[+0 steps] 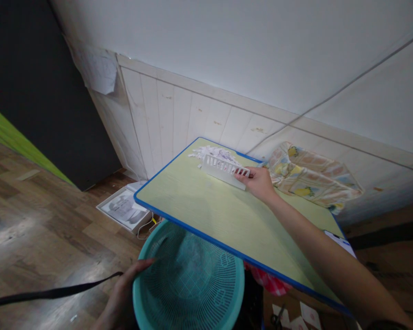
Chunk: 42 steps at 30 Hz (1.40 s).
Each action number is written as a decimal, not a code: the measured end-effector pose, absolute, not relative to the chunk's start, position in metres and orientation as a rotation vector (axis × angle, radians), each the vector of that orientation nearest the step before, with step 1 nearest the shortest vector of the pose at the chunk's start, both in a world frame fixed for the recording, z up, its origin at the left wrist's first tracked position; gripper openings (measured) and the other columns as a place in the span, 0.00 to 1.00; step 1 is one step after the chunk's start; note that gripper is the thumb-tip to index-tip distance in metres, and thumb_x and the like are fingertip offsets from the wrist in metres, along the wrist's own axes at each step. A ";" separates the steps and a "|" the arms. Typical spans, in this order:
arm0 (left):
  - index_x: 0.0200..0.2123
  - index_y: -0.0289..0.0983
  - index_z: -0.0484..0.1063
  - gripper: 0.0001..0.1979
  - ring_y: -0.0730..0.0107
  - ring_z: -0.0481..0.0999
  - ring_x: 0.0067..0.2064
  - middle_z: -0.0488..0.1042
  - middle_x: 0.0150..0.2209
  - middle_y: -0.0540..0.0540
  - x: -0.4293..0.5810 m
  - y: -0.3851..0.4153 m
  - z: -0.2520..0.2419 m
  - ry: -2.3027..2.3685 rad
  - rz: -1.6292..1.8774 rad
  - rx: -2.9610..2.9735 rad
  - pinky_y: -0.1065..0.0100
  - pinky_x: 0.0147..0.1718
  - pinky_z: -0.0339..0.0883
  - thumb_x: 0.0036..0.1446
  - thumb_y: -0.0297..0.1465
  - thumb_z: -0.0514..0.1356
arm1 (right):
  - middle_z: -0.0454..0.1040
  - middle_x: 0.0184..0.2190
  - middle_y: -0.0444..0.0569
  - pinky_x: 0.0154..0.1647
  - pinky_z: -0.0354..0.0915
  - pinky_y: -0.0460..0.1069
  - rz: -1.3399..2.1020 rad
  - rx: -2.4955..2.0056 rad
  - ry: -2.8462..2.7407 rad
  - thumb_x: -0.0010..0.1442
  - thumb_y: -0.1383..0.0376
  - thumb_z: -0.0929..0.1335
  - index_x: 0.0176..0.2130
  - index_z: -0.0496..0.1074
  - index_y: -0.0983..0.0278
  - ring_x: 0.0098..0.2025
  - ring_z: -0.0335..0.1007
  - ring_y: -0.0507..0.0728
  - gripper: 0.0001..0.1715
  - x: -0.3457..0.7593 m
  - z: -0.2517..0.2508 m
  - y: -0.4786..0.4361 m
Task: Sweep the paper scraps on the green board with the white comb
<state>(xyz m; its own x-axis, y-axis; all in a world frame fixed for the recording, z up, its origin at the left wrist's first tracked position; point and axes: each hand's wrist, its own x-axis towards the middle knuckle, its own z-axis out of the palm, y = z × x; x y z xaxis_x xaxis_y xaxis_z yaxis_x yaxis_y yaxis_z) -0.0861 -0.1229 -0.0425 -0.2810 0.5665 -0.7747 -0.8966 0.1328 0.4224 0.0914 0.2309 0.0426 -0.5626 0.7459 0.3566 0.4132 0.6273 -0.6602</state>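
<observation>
On a flat, pale green table (179, 192) with a blue edge, a long white plastic tray (223, 178) with a row of slots sits in front of a messy heap of thin white paper bits (208, 150). The right hand (260, 183) pinches one end of the tray. Below the table's near edge, the left hand (124, 288) holds the rim of a round teal plastic basket (223, 293), its sides dotted with tiny holes. Near the wall (179, 107), a soft patterned cloth (306, 176) lies all crumpled up
</observation>
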 end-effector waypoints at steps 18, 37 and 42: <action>0.58 0.29 0.75 0.24 0.48 0.87 0.29 0.87 0.25 0.44 -0.087 -0.123 -0.040 1.172 1.487 -0.381 0.55 0.35 0.83 0.58 0.22 0.65 | 0.78 0.25 0.46 0.29 0.64 0.48 0.730 -0.879 -2.232 0.54 0.52 0.74 0.36 0.84 0.67 0.28 0.71 0.57 0.21 0.098 0.048 0.225; 0.55 0.29 0.78 0.22 0.43 0.88 0.34 0.87 0.25 0.42 -0.087 -0.123 -0.040 1.191 1.481 -0.385 0.52 0.37 0.83 0.56 0.24 0.67 | 0.85 0.33 0.50 0.34 0.72 0.52 0.999 -0.829 -2.150 0.50 0.51 0.77 0.38 0.85 0.64 0.33 0.79 0.60 0.22 0.111 0.039 0.219; 0.34 0.33 0.83 0.03 0.48 0.87 0.31 0.87 0.26 0.41 -0.091 -0.126 -0.049 1.196 1.457 -0.323 0.56 0.33 0.82 0.56 0.25 0.67 | 0.83 0.28 0.49 0.29 0.69 0.49 0.840 -0.906 -2.137 0.53 0.52 0.76 0.35 0.85 0.64 0.29 0.76 0.58 0.19 0.137 0.045 0.207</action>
